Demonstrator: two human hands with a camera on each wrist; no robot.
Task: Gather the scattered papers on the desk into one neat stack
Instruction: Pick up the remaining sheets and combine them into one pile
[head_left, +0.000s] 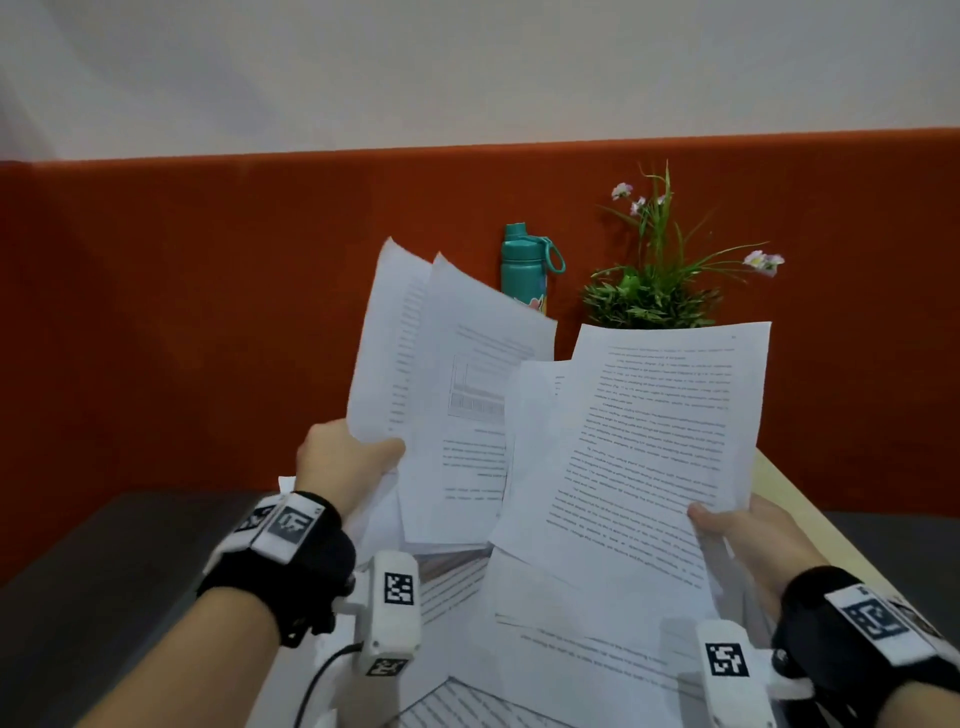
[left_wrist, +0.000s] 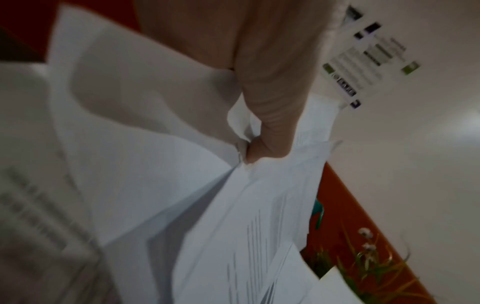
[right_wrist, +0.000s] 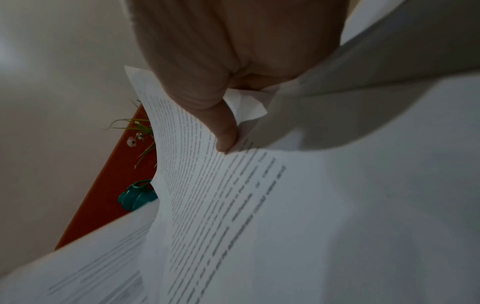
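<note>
White printed sheets are lifted above the desk in both hands. My left hand (head_left: 358, 462) pinches the lower corner of a loose fan of sheets (head_left: 457, 374), the thumb on top; the left wrist view shows that thumb (left_wrist: 267, 131) pressing crumpled paper (left_wrist: 233, 216). My right hand (head_left: 737, 525) grips the lower right edge of a text page (head_left: 654, 441) with more sheets behind it; in the right wrist view the thumb (right_wrist: 223, 131) presses the printed page (right_wrist: 233, 205). More papers (head_left: 561, 639) lie overlapped on the desk below the hands.
A teal water bottle (head_left: 525, 270) and a potted plant with pink flowers (head_left: 660, 280) stand at the back against an orange partition (head_left: 208, 312). The light wooden desk edge (head_left: 779, 483) shows at right, a dark surface (head_left: 104, 561) at left.
</note>
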